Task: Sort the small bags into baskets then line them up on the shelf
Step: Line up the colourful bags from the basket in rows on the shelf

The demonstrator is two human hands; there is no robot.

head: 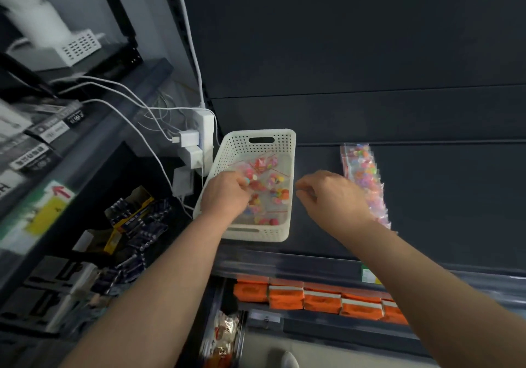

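**Left hand in the basket, right hand by the unsorted bags**

At the far left, a white power strip (206,128) with chargers and trailing cables hangs beside the shelf's upright. Packs of batteries (136,211) sit lower on the neighbouring rack. None of this bears on the sorting.

Just right of the cables, the white perforated basket (227,151) stands on the dark shelf (441,196), its long side running near to far. That probably keeps its open top within reach of both arms. Inside it lie the small bags (273,179), clear pouches of coloured beads spread loosely over the floor.

The left hand (225,194) reaches down over the basket's left wall. Its fingers curl into the small bags, seemingly gripping one to settle or shift it.

The right hand (327,196) hovers just outside the basket's right wall, knuckles up and fingers curled inward. Whether it pinches a clear pouch or nothing cannot be told.

Right of it, a pile of bags (361,168) lies in a strip on the shelf, apparently the supply waiting to be sorted.

Orange packs (321,299) line the shelf below.
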